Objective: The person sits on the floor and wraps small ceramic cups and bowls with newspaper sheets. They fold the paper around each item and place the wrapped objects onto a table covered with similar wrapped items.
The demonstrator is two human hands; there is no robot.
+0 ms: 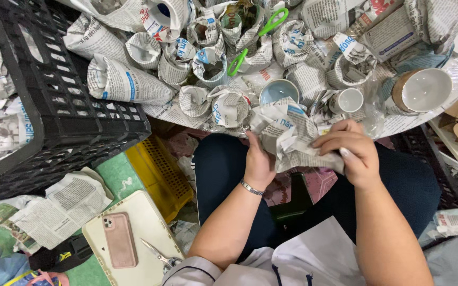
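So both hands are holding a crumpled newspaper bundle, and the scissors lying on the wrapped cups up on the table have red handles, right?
Not quite: the scissors have green handles, not red, as the head view shows. The rest holds: the left hand and right hand both hold the crumpled newspaper bundle, and the scissors lie on the wrapped cups.

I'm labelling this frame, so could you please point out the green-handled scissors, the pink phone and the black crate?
green-handled scissors [250, 42], head view, on the middle of the green handles.
pink phone [120, 239], head view, on the middle of its back.
black crate [62, 103], head view, on its slotted side wall.
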